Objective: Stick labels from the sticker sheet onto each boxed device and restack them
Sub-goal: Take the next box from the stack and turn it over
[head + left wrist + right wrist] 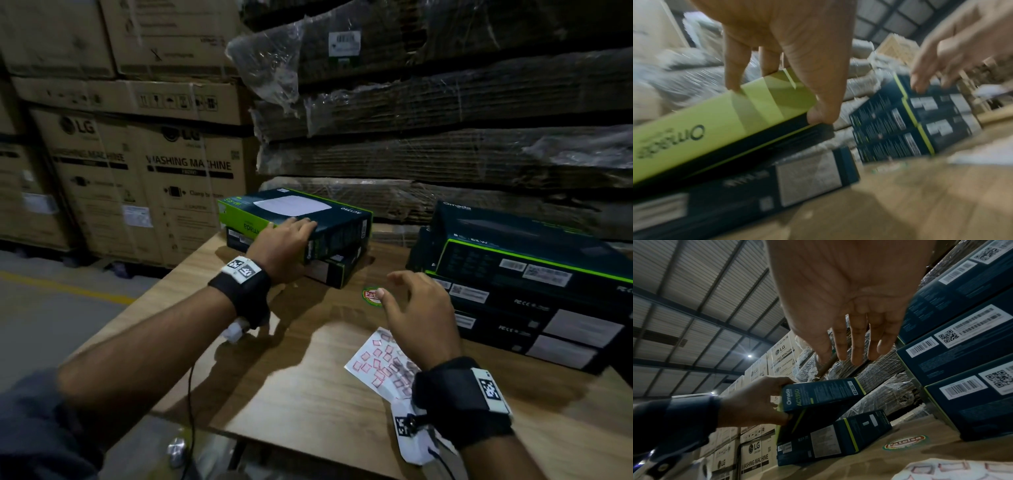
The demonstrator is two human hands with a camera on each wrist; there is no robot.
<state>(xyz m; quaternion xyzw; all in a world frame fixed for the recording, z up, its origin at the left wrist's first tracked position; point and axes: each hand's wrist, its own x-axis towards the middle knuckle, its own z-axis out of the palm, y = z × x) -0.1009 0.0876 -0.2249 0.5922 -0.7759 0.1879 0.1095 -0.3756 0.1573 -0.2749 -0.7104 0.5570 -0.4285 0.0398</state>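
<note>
On the left of the wooden table (274,394) two dark boxed devices are stacked. My left hand (291,236) grips the near edge of the top box (301,209), fingers on its lid, thumb under the green side (694,129). That box sits tilted, its gripped end raised off the lower box (330,270). My right hand (414,308) hovers open above the table and holds nothing, its fingers (857,344) spread. Beneath its wrist lies the white sticker sheet (373,359) with several red-outlined labels. A taller stack of boxes (531,284) stands at the right.
A round green-and-red sticker (371,296) is stuck to the tabletop between the stacks. Shrink-wrapped flat cardboard (445,154) rises close behind the table. Large washing-machine cartons (154,178) stand at the left. The table's left edge drops to a grey floor (51,308).
</note>
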